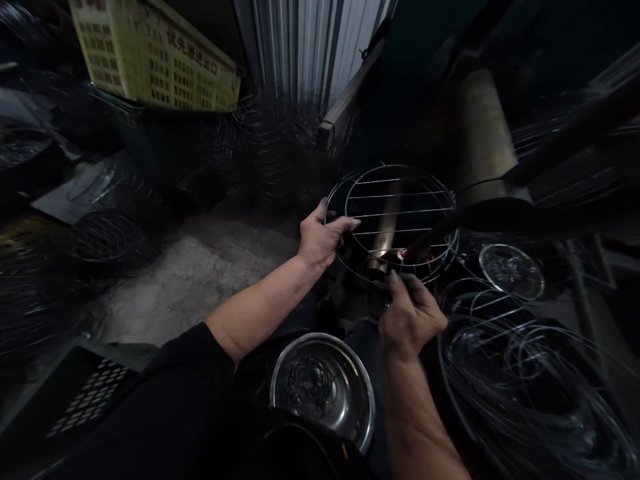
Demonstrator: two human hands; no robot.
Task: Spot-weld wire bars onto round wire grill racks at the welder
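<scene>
A round wire rack (385,214), with parallel bars inside a ring and a second ring around it, is held up in front of me. My left hand (323,237) grips its left edge, thumb and fingers closed on the rim. At the rack's lower edge, my right hand (413,313) is pinched closed. What lies between its fingertips is too dark to make out. A brass-coloured rod (385,233) shows behind the bars, its lower end near my right fingertips. Below my hands sits a metal bowl (353,407) with small wire pieces in it.
Coiled wire and wire rings (530,373) fill a dark container at the right. A thick machine cylinder (485,133) juts in at upper right. A yellow crate (165,60) stands upper left, a green crate (75,393) lower left. Wire grids (105,237) lie at left.
</scene>
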